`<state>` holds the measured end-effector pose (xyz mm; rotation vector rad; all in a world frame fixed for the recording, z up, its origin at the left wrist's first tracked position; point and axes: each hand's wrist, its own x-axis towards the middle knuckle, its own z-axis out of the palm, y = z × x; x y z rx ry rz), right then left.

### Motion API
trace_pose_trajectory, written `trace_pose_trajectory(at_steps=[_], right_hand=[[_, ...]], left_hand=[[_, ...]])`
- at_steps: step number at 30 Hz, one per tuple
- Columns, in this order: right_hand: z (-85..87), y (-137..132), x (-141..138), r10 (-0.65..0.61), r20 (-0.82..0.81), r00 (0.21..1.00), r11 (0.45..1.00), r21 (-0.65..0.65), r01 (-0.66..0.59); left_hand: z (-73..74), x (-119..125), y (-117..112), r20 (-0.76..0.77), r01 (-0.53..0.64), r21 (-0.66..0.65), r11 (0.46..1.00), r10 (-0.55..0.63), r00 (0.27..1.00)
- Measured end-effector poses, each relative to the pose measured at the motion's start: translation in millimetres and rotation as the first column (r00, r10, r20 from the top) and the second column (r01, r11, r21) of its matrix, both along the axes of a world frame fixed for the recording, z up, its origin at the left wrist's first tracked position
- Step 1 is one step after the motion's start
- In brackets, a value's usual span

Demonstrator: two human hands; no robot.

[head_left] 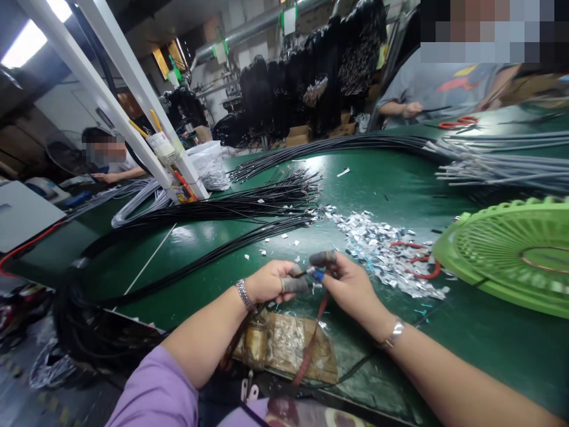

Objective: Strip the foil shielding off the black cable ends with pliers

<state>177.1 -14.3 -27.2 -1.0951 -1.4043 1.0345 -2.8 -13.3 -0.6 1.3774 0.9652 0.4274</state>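
Note:
Close together above the green tabletop, both hands are at the end of a thin black cable. My left hand pinches the cable between thumb and forefinger, which wear grey finger covers. The fingers of my right hand are closed at the tip of the same cable. A dark cover is on its forefinger and a blue band on its thumb. Fine strands or foil seem to show between the fingertips, too small to make out. Below the hands lies a taped cardboard piece with a red strap across it.
Foil scraps lie spread beyond my right hand, with red-handled scissors among them. A green fan stands at the right. Black cable bundles run along the left and grey cables lie at the far right. Two co-workers sit across the table.

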Motion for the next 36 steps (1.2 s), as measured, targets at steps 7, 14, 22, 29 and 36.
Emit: trace_pose_trajectory(at_steps=[7,14,22,29,36], right_hand=[[-2.5,9,9,0.076,0.072,0.994,0.99,-0.124,-0.067],[2.6,0,9,0.266,0.248,0.931,0.956,0.057,-0.288],[4.2,-2,5,0.335,0.184,0.924,0.941,-0.02,-0.338],[5.3,-5,1,0.359,0.103,0.928,0.932,-0.093,-0.35],[3.8,-7,0,0.346,0.052,0.937,0.932,-0.129,-0.338]], left_hand=[[5.3,-1,3,0.085,-0.175,0.056,0.983,0.17,0.982],[2.8,2,5,0.082,-0.323,0.137,0.936,0.314,0.946],[-3.3,2,3,0.006,-0.318,0.271,0.908,0.329,0.944],[-6.0,2,1,0.016,-0.285,0.388,0.877,0.302,0.953],[-7.2,1,1,-0.006,-0.273,0.387,0.881,0.299,0.954]])
